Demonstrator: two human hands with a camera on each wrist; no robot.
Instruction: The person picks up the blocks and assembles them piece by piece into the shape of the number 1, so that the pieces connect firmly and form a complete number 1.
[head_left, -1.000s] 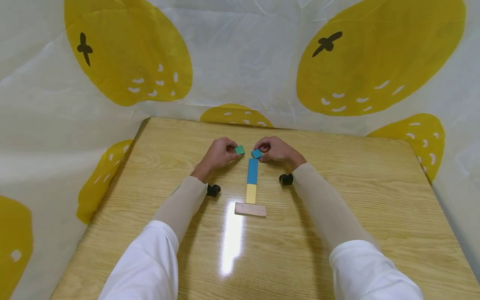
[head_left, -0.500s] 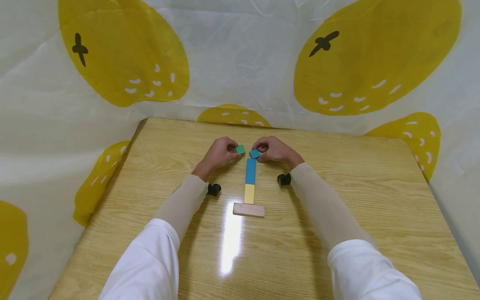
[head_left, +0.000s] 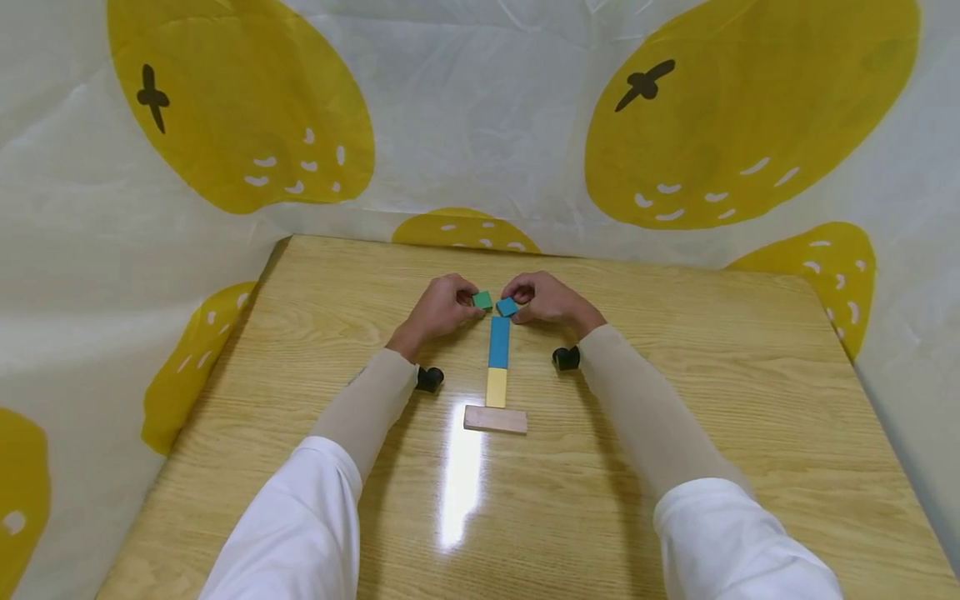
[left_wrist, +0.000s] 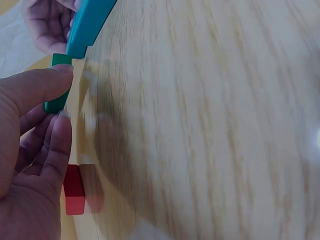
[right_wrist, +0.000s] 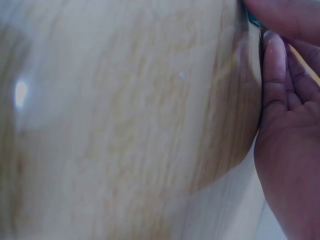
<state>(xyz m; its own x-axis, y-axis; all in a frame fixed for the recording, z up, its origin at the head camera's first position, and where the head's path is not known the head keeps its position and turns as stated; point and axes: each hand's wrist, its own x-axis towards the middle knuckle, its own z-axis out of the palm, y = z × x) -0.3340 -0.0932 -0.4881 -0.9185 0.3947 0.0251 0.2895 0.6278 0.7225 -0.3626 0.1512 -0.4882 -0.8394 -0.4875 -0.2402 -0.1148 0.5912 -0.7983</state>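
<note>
In the head view, my left hand (head_left: pixel 437 308) pinches a small green block (head_left: pixel 482 301) between thumb and fingertips. Facing it, my right hand (head_left: pixel 551 298) pinches a small blue block (head_left: pixel 507 307), turned at an angle at the far end of a long blue block (head_left: pixel 498 342). A narrow gap separates the green and small blue blocks. The long blue block runs in line into a yellow block (head_left: pixel 497 387), which ends at a plain wooden block (head_left: pixel 495 419) lying crosswise. A red block (left_wrist: pixel 74 190) on the table shows below the left fingers in the left wrist view.
Everything lies on a shiny wooden table (head_left: pixel 750 400). A white sheet (head_left: pixel 480 108) with large yellow fruit prints hangs behind it and along its sides. Black devices (head_left: pixel 566 359) sit at the inner side of both wrists.
The left hand has brought the green block slightly right, closer to the small blue block. The right hand keeps its grip almost in place. The head view has shifted slightly.
</note>
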